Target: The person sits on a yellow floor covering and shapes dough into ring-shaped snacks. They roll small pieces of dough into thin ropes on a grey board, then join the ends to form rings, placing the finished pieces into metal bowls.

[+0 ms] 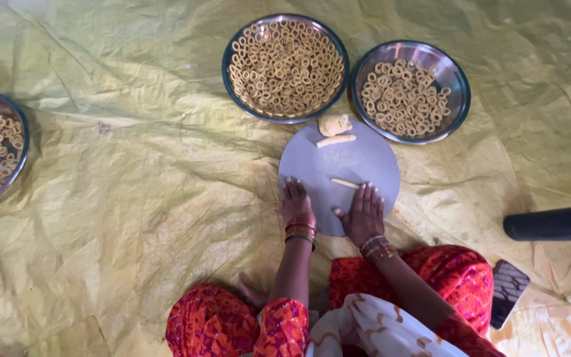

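I observe the right hand [365, 213] flat on the round grey board [318, 168], fingers extended and holding nothing, fingertips touching a thin dough strip [345, 183]. The left hand [297, 201] rests flat on the board's edge, fingers together, empty. A dough lump [334, 124] sits at the far rim, between two steel plates of rings [285, 66].

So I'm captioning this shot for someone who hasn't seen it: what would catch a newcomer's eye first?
Two round steel plates heaped with small golden dough rings, one at top centre and one to its right, on the crinkled yellow plastic sheet. Below them, the left hand and right hand rest on a round grey board, the right beside a thin dough strip.
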